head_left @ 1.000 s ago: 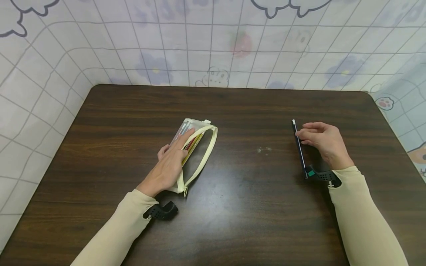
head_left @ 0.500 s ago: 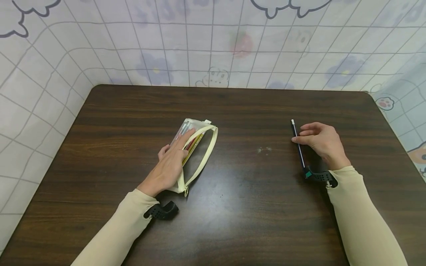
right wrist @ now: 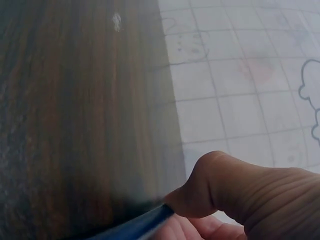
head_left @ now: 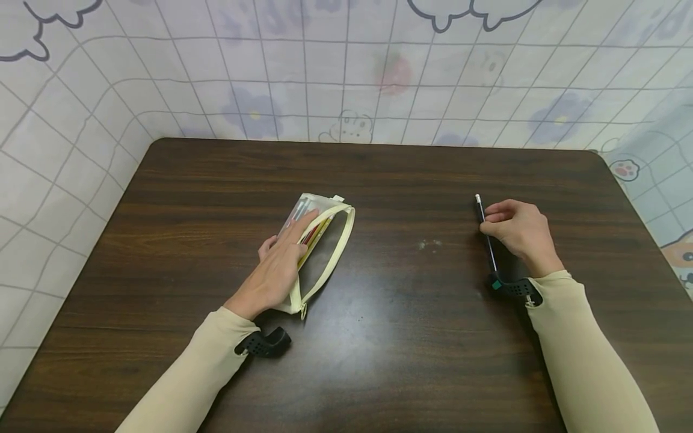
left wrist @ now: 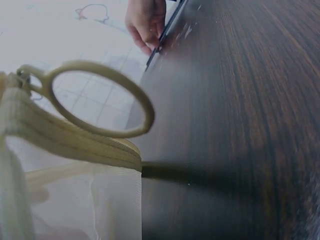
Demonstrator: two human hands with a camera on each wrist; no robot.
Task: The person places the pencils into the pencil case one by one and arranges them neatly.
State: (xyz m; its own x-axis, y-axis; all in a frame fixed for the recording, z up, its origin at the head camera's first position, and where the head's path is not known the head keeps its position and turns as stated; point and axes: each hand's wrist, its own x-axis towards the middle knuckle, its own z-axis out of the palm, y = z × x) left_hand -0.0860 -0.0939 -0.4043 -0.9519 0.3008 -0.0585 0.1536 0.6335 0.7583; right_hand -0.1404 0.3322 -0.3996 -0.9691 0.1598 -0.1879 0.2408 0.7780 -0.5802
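Observation:
In the head view, my left hand (head_left: 273, 267) holds a see-through pencil case (head_left: 337, 248) with a pale yellow zip edge. Its fingers lie over the near face and the thumb sits at the mouth, which gapes open. Several pencils (head_left: 313, 239), yellow and red among them, show inside. Farther right, my right hand (head_left: 520, 234) pinches a dark pencil (head_left: 480, 207) with a white end between thumb and fingers. The wrist strap hides its lower end. In the right wrist view the pencil (right wrist: 137, 226) looks blue under the thumb. A ring-shaped zip pull (left wrist: 149, 112) fills part of the left wrist view.
Both hands work over a dark wood-grain table (head_left: 400, 337). Small pale marks (head_left: 429, 244) lie on its surface between the hands. A white grid-patterned curtain (head_left: 346, 78) hangs beyond the back and side edges.
The right thumb and fingers have shifted slightly on the pencil, and the right wrist has moved a little to the left. My left hand and the pencil case stay put.

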